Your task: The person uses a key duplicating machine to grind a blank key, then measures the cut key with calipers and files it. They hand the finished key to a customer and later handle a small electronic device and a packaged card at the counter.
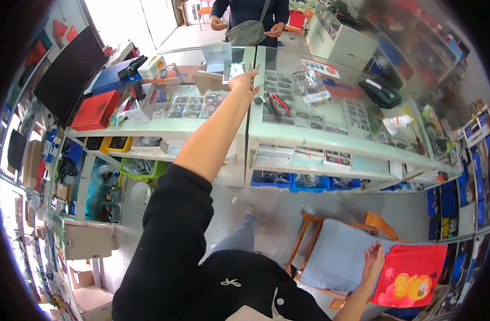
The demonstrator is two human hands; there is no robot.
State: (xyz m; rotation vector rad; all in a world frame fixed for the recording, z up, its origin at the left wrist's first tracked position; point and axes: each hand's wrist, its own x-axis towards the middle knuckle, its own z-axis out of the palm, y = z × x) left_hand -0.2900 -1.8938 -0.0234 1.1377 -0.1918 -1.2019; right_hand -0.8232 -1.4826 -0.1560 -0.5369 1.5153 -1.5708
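My left hand [244, 80] reaches across the glass counter [239, 129] near the seam, gripping a small white packet [234, 70]. Behind it stands an open pale box [216, 56], with a brown carton [209, 80] just to the left. Red-handled pliers [277, 105] lie right of the hand on the right-hand case. My right hand [373, 255] hangs low at the right, palm up and empty with loosely bent fingers apart, over or beside a chair with a blue cushion [330, 251] and red cloth [408, 275].
A person [250, 16] stands across the counter, both hands [219, 23] at waist height beside a grey bag. A monitor [57, 75] and red case [95, 109] crowd the left countertop; bins [309, 182] sit underneath. Shelving [462, 208] lines both sides; a white bucket [141, 193] is on the floor.
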